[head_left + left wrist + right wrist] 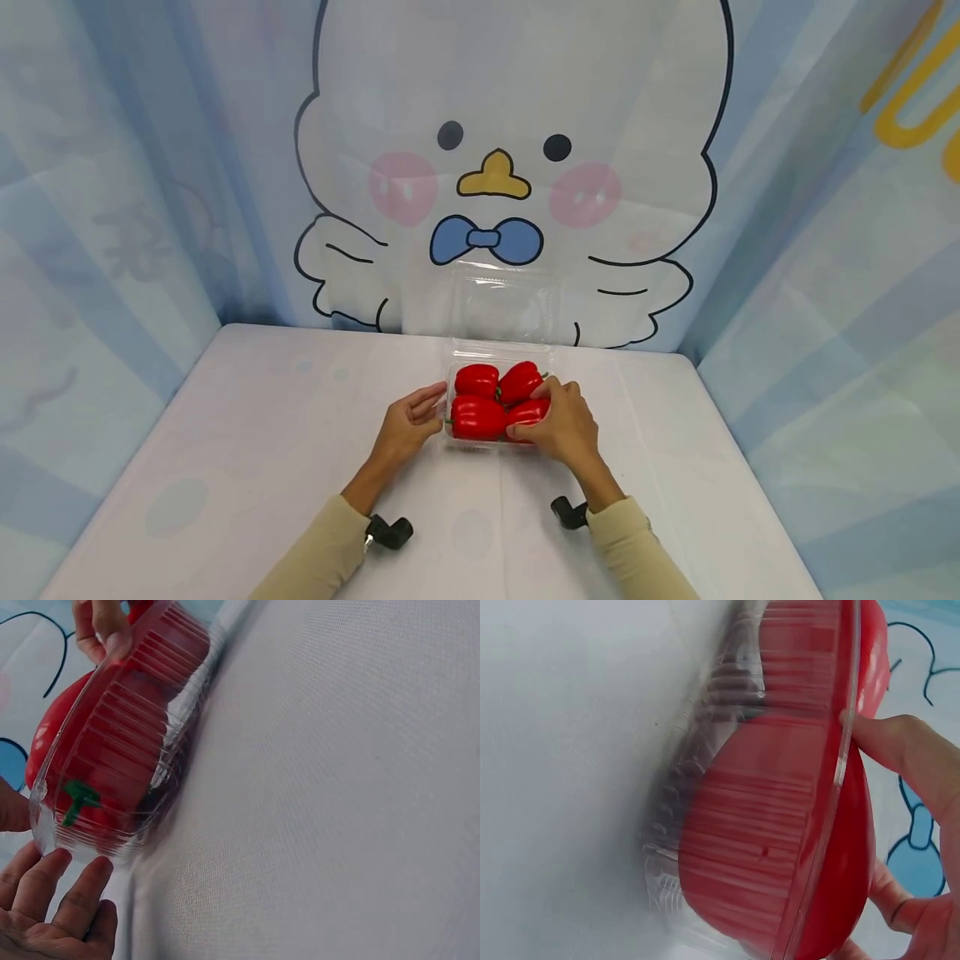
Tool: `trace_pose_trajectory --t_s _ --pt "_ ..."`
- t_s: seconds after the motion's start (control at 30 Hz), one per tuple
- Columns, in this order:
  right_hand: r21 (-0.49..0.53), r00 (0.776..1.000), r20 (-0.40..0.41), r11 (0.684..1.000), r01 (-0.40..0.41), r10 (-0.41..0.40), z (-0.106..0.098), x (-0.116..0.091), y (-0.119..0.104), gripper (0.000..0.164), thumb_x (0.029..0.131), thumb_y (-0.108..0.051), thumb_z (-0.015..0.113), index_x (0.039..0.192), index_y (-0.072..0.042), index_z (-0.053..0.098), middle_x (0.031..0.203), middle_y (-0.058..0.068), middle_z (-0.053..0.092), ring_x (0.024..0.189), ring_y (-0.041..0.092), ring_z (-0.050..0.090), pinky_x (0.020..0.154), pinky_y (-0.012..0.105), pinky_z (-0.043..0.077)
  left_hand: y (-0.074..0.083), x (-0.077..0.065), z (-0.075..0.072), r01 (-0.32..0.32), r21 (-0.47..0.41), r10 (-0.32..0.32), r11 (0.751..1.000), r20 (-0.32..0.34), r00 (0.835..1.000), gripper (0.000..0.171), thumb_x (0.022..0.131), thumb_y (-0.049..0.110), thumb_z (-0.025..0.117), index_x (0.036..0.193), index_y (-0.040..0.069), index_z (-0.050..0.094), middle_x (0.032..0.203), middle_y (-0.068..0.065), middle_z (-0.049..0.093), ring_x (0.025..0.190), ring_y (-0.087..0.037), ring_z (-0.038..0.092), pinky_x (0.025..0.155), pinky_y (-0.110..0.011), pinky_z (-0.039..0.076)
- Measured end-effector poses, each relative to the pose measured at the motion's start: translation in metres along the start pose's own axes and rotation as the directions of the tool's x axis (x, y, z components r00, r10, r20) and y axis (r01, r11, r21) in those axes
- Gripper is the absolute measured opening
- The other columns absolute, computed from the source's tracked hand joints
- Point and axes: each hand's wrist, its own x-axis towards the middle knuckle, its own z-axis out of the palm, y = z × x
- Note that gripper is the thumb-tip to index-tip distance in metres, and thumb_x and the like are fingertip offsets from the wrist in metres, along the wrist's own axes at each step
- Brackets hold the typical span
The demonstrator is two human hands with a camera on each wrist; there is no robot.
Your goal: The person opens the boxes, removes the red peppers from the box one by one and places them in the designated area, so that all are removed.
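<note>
A clear plastic box [480,444] on the table holds several red bell peppers with green stems. In the head view, my right hand [570,421] grips the near-right bell pepper [528,412] inside the box, thumb on its near side and fingers beyond it. The right wrist view shows that bell pepper [742,832] through the ribbed wall, with the thumb at the rim. At the box's left side is my left hand [407,425]; its loosely extended fingers [79,896] touch the end wall in the left wrist view. Near them sits the near-left bell pepper [477,417].
The clear hinged lid [506,308] stands raised behind the box, close to the backdrop [495,100] printed with a cartoon bird. A white cloth covers the table [300,467]. Pale blue curtains [90,250] hang on both sides.
</note>
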Motion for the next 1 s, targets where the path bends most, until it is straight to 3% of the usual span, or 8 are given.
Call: trace_pose_trajectory --t_s 0.43,0.63,0.8,1.0 --pt "0.099 1.0 0.005 0.995 -0.03 0.03 -0.007 -0.001 0.004 0.057 0.075 -0.034 0.095 0.122 -0.018 0.068 0.129 0.018 0.057 0.122 0.04 0.061 0.094 0.06 0.06 -0.002 0.001 0.004 0.007 0.005 -0.007 1.0 -0.007 1.0 0.059 0.094 -0.009 0.063 0.151 0.003 0.057 0.156 -0.014 0.059 0.142 -0.034 0.06 0.117 -0.039 0.048" --pt "0.184 0.998 0.015 0.981 -0.059 0.057 -0.016 0.001 0.004 0.047 0.079 -0.028 0.093 0.119 -0.015 0.072 0.129 0.016 0.06 0.12 0.037 0.06 0.09 0.053 0.059 -0.003 0.002 0.004 0.01 0.013 -0.01 1.0 -0.017 1.0 0.06 0.094 -0.008 0.065 0.152 0.005 0.057 0.157 -0.013 0.059 0.142 -0.035 0.06 0.116 -0.039 0.049" --pt "0.257 0.993 0.074 0.961 -0.104 0.087 -0.025 0.002 0.008 0.047 0.082 -0.027 0.092 0.124 -0.015 0.074 0.132 0.017 0.061 0.122 0.038 0.058 0.086 0.044 0.064 -0.002 0.001 0.004 0.012 0.018 -0.012 1.0 -0.016 1.0 0.059 0.094 -0.006 0.065 0.152 0.005 0.057 0.157 -0.013 0.058 0.142 -0.034 0.061 0.114 -0.038 0.05" --pt "0.291 0.991 0.091 0.949 -0.12 0.097 -0.032 0.008 0.014 0.047 0.082 -0.028 0.092 0.125 -0.017 0.076 0.132 0.016 0.061 0.123 0.038 0.058 0.083 0.04 0.067 -0.003 0.002 0.005 0.012 0.014 -0.012 1.0 -0.019 1.0 0.06 0.095 -0.007 0.065 0.152 0.005 0.056 0.158 -0.013 0.058 0.142 -0.034 0.06 0.114 -0.036 0.05"
